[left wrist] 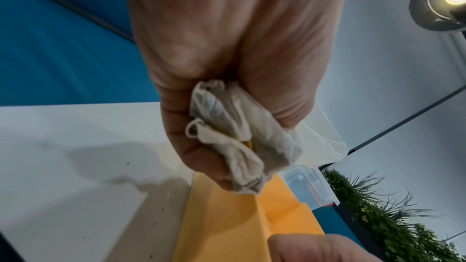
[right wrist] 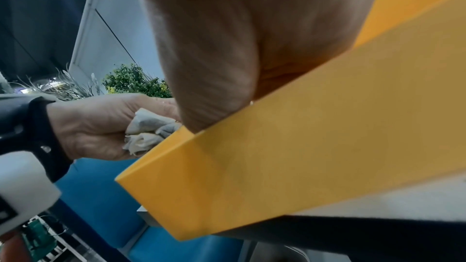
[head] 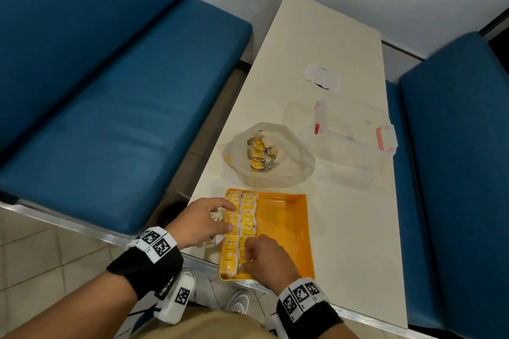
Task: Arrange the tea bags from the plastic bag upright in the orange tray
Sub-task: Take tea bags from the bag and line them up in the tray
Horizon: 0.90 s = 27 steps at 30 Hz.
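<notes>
Blue benches flank the cream table [head: 344, 201]. Left hand [head: 198, 221] clutches a bunch of tea bags [left wrist: 237, 136] beside the orange tray [head: 289, 228]; right hand [head: 264, 259] pinches one in the tray's rows. Light, soft, crushable paper: probably best taken by the tag or top edge.

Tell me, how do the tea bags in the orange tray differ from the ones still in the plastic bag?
The tea bags in the orange tray stand packed in two neat rows along its left side; those in the plastic bag lie in a loose, tangled heap. The tray's rows are being handled by the left hand and the right hand; the heap lies untouched. Both groups carry yellow tags.
</notes>
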### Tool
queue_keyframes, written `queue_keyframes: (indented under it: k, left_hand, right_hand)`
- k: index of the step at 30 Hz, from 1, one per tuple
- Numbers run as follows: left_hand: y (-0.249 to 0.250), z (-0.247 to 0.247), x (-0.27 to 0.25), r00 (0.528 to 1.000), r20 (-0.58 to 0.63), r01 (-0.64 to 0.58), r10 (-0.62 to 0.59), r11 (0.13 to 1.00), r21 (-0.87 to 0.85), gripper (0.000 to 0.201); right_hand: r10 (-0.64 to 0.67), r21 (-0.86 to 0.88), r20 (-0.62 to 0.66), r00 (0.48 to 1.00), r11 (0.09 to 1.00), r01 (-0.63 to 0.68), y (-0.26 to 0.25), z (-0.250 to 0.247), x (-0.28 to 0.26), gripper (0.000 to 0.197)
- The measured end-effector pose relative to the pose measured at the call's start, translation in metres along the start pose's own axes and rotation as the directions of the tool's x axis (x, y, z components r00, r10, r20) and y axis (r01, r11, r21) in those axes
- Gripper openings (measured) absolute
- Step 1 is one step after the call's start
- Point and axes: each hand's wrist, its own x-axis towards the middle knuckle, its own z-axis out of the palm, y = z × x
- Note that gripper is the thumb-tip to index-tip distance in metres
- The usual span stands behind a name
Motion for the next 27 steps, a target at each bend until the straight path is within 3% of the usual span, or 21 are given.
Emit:
queue_keyframes:
  k: [13, 22, 27]
  left_hand:
    - [0.001, 0.0, -0.001, 1.0, 0.008, -0.023, 0.023, 1.0, -0.016, 0.039]
    - [0.002, -0.002, -0.004, 0.999, 0.011, -0.034, 0.034, 0.997, -0.065, 0.039]
    - [0.008, -0.008, -0.006, 0.997, -0.062, -0.053, 0.038, 0.963, -0.265, 0.021]
  right_hand:
    - [-0.02, 0.024, -0.044, 0.999, 0.999, 0.021, -0.002, 0.0, 0.003, 0.022]
    - [-0.013, 0.049, -0.071, 0.997, 0.999, 0.017, 0.001, -0.005, -0.001, 0.009]
    - [0.005, 0.199, -0.239, 0.971, 0.979, 0.044, -0.003, -0.034, -0.006, 0.002]
